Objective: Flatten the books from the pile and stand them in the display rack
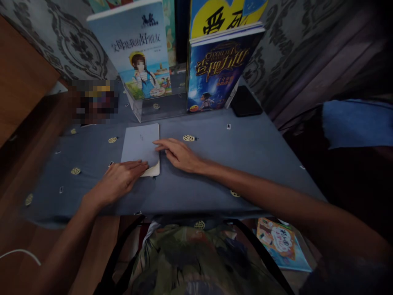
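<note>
A small notebook [140,141] with a plain pale cover lies on the cloth-covered table, its lower right corner lifted to show cream pages [153,170]. My left hand [124,176] rests flat across the notebook's lower edge, fingers stretched out and pointing right. At the right edge of the cover is my right hand [179,155], palm down, with the index finger extended over the cover and the other fingers loosely bent. I see nothing held in either hand.
Behind the notebook, a clear stand [159,110] holds upright books, including a light blue one [123,53] and a dark blue one [215,73]. A black phone-like slab [245,101] lies to their right. A blurred-out item [95,102] sits at the left. Another book [284,243] is below the table edge.
</note>
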### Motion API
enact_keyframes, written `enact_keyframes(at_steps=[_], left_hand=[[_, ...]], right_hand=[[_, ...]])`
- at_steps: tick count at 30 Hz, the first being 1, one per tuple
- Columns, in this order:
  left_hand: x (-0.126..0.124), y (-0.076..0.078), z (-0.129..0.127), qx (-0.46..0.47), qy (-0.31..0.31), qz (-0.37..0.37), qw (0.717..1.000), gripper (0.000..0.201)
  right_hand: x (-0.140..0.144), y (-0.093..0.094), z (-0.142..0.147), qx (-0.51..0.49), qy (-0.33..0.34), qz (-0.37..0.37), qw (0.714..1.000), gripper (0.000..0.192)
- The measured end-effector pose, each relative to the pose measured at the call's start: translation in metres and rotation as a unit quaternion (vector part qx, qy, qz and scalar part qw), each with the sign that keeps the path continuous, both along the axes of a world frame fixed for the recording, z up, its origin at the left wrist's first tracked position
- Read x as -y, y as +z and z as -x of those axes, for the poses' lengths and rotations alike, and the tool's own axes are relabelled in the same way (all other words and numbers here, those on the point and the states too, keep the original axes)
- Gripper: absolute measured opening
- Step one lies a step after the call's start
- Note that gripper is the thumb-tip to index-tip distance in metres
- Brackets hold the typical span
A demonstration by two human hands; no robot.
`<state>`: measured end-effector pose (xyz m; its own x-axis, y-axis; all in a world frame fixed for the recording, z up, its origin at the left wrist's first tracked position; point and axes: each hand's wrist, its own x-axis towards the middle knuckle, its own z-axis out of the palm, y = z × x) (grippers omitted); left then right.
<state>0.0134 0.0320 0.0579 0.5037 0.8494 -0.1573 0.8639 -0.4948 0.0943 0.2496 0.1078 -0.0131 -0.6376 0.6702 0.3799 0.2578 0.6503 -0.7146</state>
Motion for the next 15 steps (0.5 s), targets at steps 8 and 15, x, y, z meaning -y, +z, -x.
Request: enact_keyframes(at_steps=[8,15], left_hand=[[0.004,-0.009,-0.001,0.011,-0.028,-0.018,0.999,0.037],[-0.003,-0.018,0.003,0.012,0.009,-0.058,0.998,0.038]], right_hand=[[0.034,0.009,0.001,0.043,0.065,-0.077,0.994,0.027],[0.039,0.015,0.004,0.116,0.1,-0.161,0.975,0.024]])
